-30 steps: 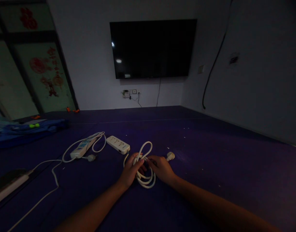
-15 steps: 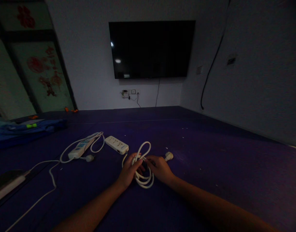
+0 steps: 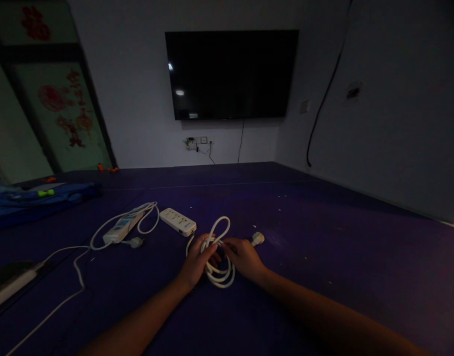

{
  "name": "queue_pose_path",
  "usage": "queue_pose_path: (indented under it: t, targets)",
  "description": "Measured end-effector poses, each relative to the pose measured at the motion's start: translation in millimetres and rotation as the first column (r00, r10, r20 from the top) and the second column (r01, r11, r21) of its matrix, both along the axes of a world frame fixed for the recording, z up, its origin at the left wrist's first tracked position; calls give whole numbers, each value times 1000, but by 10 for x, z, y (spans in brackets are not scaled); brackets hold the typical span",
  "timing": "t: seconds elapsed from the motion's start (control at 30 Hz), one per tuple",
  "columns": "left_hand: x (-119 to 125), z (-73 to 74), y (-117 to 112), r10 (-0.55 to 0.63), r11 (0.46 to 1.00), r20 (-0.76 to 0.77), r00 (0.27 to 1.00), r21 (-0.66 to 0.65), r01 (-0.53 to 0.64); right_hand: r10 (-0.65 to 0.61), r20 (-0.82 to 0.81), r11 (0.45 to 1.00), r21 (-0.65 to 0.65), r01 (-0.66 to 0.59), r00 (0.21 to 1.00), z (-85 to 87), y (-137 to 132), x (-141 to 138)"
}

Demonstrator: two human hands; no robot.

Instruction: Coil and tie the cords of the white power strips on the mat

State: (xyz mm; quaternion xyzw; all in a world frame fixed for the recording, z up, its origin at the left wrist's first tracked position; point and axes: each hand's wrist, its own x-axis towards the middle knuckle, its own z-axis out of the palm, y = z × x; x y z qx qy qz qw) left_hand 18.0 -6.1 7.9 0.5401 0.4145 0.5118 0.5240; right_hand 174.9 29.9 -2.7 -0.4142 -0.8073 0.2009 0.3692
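2 grips closed on coiled cord: left hand, right hand; power strip markings blurred.

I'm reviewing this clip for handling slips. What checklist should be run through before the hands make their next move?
1. Both the left hand and right hand grip the coiled cord: ok.
2. The coiled cord rests on the purple mat: ok.
3. Its plug lies free beside the right hand: ok.
4. Sockets of the near power strip empty: cannot tell, too dim.
5. The second power strip lies apart from the coiled cord: ok.
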Motion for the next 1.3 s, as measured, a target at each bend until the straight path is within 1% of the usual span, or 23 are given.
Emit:
queue_pose_path:
  t: [0.57,0.9,1.3]
  targets:
    - [0,12,-2,3,1000,-3,1000,-2,-3,-15,28,1000,4,15,1000,-20,9,-3]
    - [4,20,-19,11,1000,-3,1000,-17,-11,-11,31,1000,-13,12,999,2,-3,-7]
    - [0,20,-27,24,999,-14,1000,-24,-24,-35,45,999,5,35,998,5,-6,-10]
